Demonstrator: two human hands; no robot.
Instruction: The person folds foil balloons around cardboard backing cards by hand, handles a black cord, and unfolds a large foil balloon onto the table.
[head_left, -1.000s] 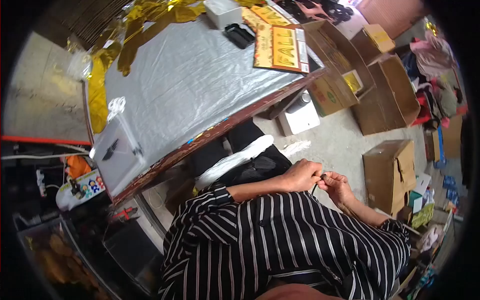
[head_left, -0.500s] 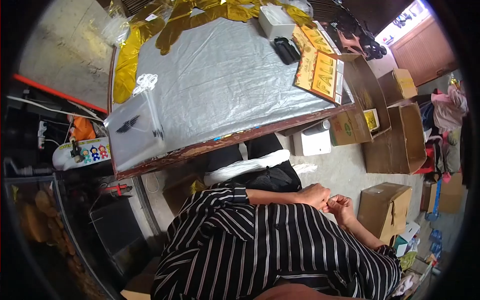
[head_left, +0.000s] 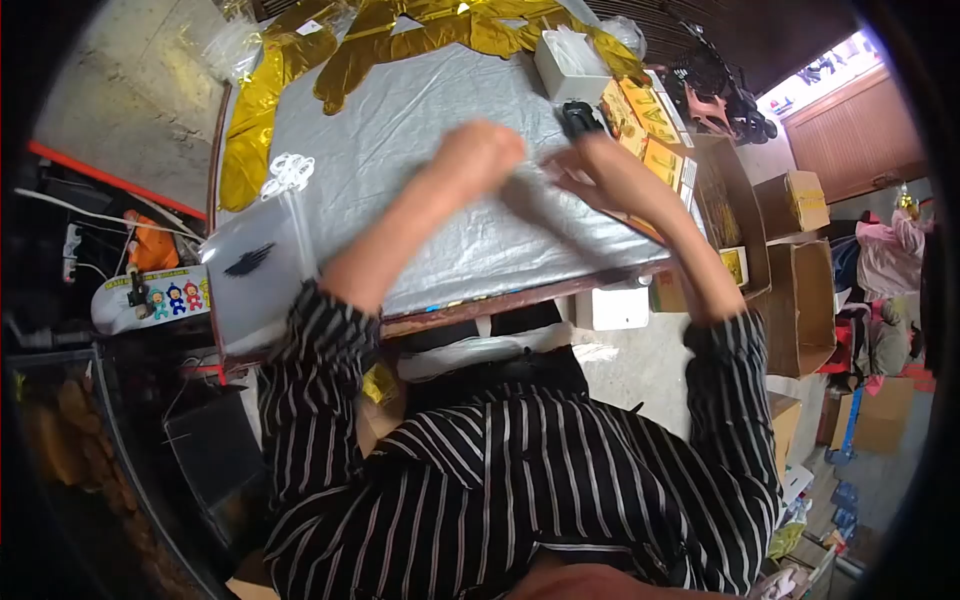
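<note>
My left hand (head_left: 485, 152) is raised over the silver-covered table (head_left: 400, 180), rounded and smeared by motion; its fingers cannot be made out. To its right my right hand (head_left: 588, 172) is also blurred, its fingers apart and pointing left, with nothing visible in them. It is nearest to a black case-like object (head_left: 581, 118) and partly covers the orange printed packs (head_left: 662, 160) marked "FALL". A gap separates the two hands. White loops of cord (head_left: 290, 173) lie at the table's left, above a clear plastic bag (head_left: 250, 270) with a dark mark.
Gold foil (head_left: 400, 50) runs along the table's back and left edges. A white box (head_left: 575, 65) stands at the back right. Cardboard boxes (head_left: 800, 300) stand on the floor at right. White strands (head_left: 485, 350) lie across my lap.
Both hands have risen from my lap, where they were close together, to above the table, and have moved apart. The view has shifted slightly.
</note>
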